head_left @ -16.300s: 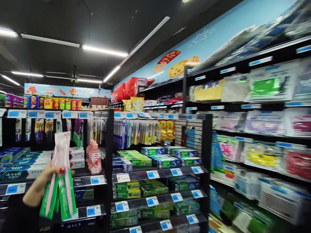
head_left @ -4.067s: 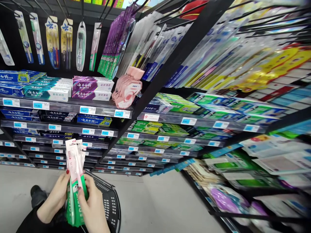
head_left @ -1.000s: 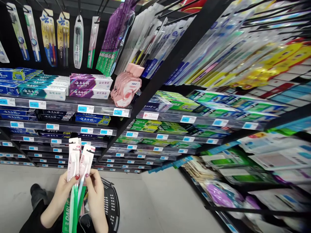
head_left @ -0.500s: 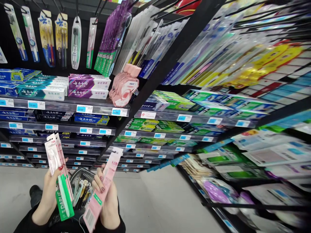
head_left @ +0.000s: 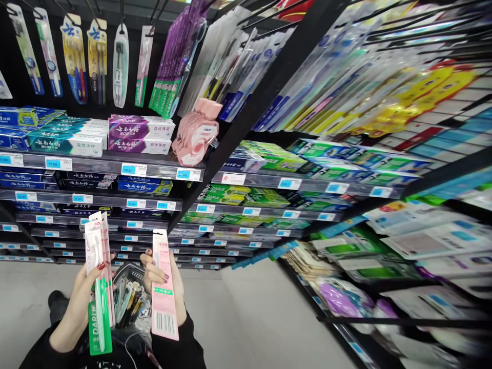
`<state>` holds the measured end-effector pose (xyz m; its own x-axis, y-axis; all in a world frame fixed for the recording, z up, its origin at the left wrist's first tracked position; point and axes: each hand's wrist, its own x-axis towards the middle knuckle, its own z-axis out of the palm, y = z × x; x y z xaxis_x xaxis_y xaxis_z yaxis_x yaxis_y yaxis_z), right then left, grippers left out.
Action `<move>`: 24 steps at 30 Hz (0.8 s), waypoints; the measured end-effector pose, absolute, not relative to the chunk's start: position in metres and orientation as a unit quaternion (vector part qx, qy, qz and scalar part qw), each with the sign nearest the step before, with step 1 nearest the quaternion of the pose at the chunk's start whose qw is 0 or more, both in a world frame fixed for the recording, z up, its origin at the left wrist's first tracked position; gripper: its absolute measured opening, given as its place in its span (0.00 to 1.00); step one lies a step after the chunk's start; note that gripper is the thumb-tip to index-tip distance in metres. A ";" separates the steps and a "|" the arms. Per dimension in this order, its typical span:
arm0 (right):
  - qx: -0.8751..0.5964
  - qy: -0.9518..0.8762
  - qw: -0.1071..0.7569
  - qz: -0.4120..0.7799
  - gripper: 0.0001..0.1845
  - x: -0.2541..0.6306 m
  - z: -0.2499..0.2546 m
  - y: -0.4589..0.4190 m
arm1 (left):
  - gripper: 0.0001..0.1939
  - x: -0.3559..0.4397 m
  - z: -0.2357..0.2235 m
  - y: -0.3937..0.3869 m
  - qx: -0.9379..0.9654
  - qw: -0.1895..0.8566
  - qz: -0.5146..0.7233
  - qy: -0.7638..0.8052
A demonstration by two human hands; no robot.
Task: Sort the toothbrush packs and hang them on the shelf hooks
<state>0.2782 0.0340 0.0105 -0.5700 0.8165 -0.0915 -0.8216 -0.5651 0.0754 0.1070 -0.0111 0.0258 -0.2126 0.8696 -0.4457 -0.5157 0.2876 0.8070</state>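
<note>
My left hand (head_left: 85, 287) is closed on several packaged toothbrushes (head_left: 100, 312), stacked together, the front one showing a green DARLIE card and a pale brush under clear plastic. To its right, my right hand (head_left: 156, 271) grips a pink packaged toothbrush (head_left: 164, 307), its printed back with a barcode facing me. Both lots are held nearly upright, apart from each other. Below and between the hands stands a dark basket (head_left: 132, 267) with several more packaged toothbrushes (head_left: 130, 302) inside, partly covered by my right hand.
Ahead, shelves hold toothpaste boxes (head_left: 140, 134) and pink bottles (head_left: 196, 136) above price-tag strips (head_left: 154, 170). Packaged toothbrushes (head_left: 121, 66) hang from hooks higher up. A black post (head_left: 265, 97) divides the racks. On the right, another rack holds bagged goods (head_left: 342, 297) above the grey floor (head_left: 246, 318).
The pink package in my right hand has swung from a rightward lean to nearly upright, tipping slightly left. The toothbrushes in my left hand have shifted a little right and straightened.
</note>
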 end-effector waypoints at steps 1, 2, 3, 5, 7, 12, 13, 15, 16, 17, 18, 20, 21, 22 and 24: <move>-0.033 0.047 0.468 0.882 0.23 0.279 0.014 0.037 | 0.19 0.107 0.026 -0.011 0.169 0.607 0.568 0.530; -0.045 0.031 0.472 0.880 0.23 0.279 0.017 0.039 | 0.19 0.107 0.027 -0.012 0.172 0.610 0.566 0.528; -0.057 0.009 0.476 0.877 0.23 0.279 0.020 0.041 | 0.18 0.107 0.027 -0.012 0.177 0.614 0.566 0.522; -0.075 -0.040 0.482 0.872 0.23 0.278 0.026 0.043 | 0.19 0.106 0.030 -0.013 0.190 0.621 0.570 0.503; -0.084 -0.082 0.479 0.870 0.23 0.276 0.031 0.043 | 0.22 0.104 0.035 -0.013 0.206 0.632 0.572 0.480; -0.121 -0.136 0.472 0.863 0.26 0.262 0.032 0.039 | 0.29 0.104 0.048 -0.016 0.243 0.674 0.560 0.416; -0.145 -0.150 0.481 0.851 0.28 0.257 0.030 0.038 | 0.31 0.105 0.049 -0.016 0.239 0.674 0.566 0.410; -0.219 -0.183 0.508 0.813 0.30 0.248 0.025 0.036 | 0.34 0.109 0.049 -0.017 0.221 0.672 0.583 0.401; -0.265 -0.199 0.519 0.788 0.30 0.243 0.021 0.035 | 0.35 0.111 0.048 -0.018 0.213 0.671 0.590 0.395; -0.310 -0.215 0.528 0.761 0.30 0.239 0.018 0.034 | 0.35 0.114 0.046 -0.018 0.208 0.671 0.595 0.390; -0.351 -0.231 0.533 0.735 0.30 0.235 0.014 0.033 | 0.36 0.116 0.044 -0.019 0.206 0.670 0.597 0.390; -0.409 -0.272 0.539 0.684 0.30 0.227 0.008 0.030 | 0.36 0.119 0.039 -0.020 0.204 0.660 0.593 0.414; -0.430 -0.301 0.540 0.658 0.30 0.225 0.005 0.028 | 0.36 0.121 0.037 -0.021 0.203 0.656 0.585 0.432; -0.454 -0.332 0.542 0.624 0.29 0.223 0.003 0.027 | 0.36 0.122 0.036 -0.022 0.204 0.654 0.573 0.450; -0.506 -0.384 0.548 0.544 0.27 0.221 0.000 0.026 | 0.37 0.125 0.035 -0.024 0.207 0.653 0.555 0.472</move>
<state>0.2210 0.0258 -0.0002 0.1128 0.9852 -0.1294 -0.2089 -0.1038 -0.9724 0.1251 -0.0236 0.0346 -0.0618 0.9206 -0.3855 -0.5299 0.2971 0.7944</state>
